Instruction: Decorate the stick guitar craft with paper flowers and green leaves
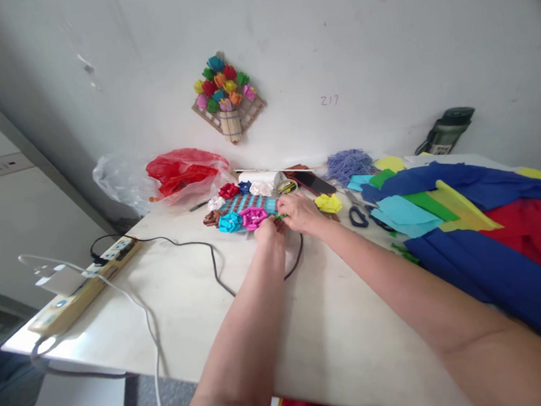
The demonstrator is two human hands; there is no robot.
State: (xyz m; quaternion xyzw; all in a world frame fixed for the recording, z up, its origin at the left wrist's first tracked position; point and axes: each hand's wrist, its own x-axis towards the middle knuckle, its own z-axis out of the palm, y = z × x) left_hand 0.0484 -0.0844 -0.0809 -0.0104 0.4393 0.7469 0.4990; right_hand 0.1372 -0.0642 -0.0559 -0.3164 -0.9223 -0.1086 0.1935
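Note:
Close together over a striped woven panel (pixel 246 203), my left hand (pixel 268 230) and my right hand (pixel 300 212) pinch at a small green strip (pixel 280 216). My fingers partly cover the strip. Just left of my left hand is a magenta flower (pixel 254 217), with a light blue flower (pixel 230 222) beside it. A brown flower (pixel 214 217), a white flower (pixel 215 203), a red flower (pixel 228 191) and a dark blue flower (pixel 244 187) sit round the panel's edge. Right of my right hand lies a yellow flower (pixel 329 203).
Scissors (pixel 359 215), a phone (pixel 315 182) and coloured sheets (pixel 469 261) lie to the right. A red plastic bag (pixel 187 172) stands back left. A power strip (pixel 86 285) lines the left edge; a black cable (pixel 213 258) crosses the table (pixel 186 324). A flower decoration (pixel 231 125) hangs on the wall.

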